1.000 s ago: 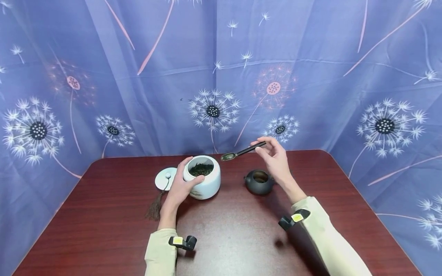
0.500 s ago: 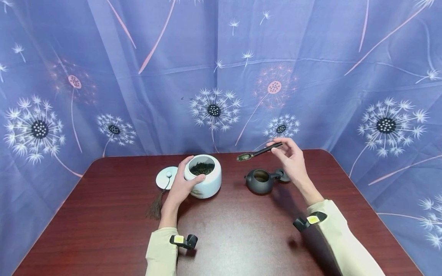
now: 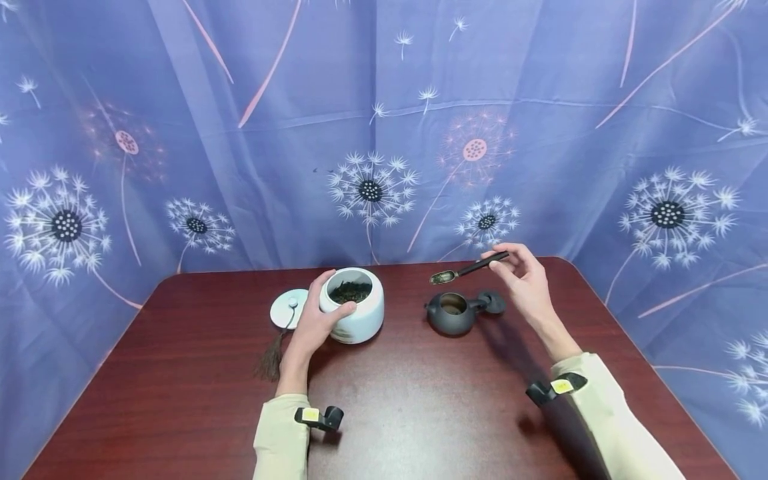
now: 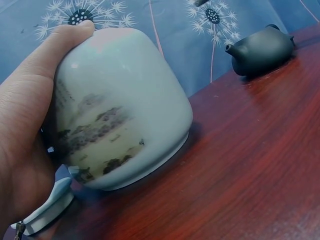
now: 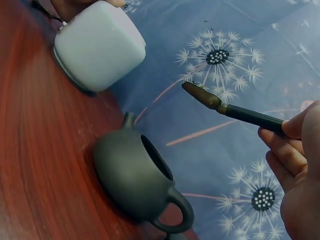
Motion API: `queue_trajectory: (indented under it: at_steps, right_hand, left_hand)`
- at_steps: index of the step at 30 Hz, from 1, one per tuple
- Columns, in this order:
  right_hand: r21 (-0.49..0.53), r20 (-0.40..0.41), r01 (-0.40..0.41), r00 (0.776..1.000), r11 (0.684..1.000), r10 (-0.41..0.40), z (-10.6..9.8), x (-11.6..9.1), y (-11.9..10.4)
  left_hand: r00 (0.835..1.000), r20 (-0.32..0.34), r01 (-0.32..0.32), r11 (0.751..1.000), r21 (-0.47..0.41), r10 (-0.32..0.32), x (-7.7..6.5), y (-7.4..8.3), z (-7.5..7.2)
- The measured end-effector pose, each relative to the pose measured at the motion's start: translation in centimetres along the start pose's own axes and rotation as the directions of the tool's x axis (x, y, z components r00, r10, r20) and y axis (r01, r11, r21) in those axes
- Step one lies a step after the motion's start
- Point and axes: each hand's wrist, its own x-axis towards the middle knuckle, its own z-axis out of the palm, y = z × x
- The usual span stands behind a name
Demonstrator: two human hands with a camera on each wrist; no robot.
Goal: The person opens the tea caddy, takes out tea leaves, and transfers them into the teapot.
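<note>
My left hand [image 3: 313, 322] holds the white tea jar [image 3: 362, 324] from its left side, thumb near the rim. Dark tea leaves [image 3: 351, 291] lie inside the uncovered jar. A painted landscape shows on the jar's side in the left wrist view. My right hand [image 3: 525, 283] pinches the dark handle of a tea scoop [image 3: 480, 264]. Some leaves lie in the scoop's bowl, which hovers above and apart from the dark teapot [image 3: 451, 323]. In the right wrist view the teapot [image 5: 131, 172] has an uncovered mouth, its spout towards the jar.
The jar's white lid [image 3: 283, 311], with a brown tassel [image 3: 271, 360], lies left of the jar beside my left hand. Behind the teapot's handle sits a dark lid [image 3: 495, 303]. A blue dandelion-print curtain [image 3: 288, 167] hangs along the back and sides of the reddish-brown table [image 3: 384, 413].
My right hand has carried the tea scoop rightwards, from beside the jar to above the teapot. The dark lid has come into sight. My left hand and the jar stay in place.
</note>
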Motion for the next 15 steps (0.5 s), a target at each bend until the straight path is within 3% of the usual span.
queue_trajectory:
  at_steps: [5,12,15]
  right_hand:
    - [-0.009,0.006,0.014,1.000,1.000,-0.014,-0.8,-0.1,-0.3]
    - [-0.077,0.019,0.040,0.999,0.996,-0.038,-2.2,-0.3,-0.8]
    - [-0.111,0.024,0.041,0.999,0.993,-0.038,-2.7,-0.5,-0.7]
  left_hand:
    - [0.999,0.015,0.035,0.999,-0.003,-0.035,-0.1,0.6,-0.3]
    - [0.998,0.035,0.045,0.999,-0.002,-0.044,-1.2,3.4,-0.3]
    - [0.999,0.034,0.043,0.999,0.000,-0.042,-1.1,3.1,-0.2]
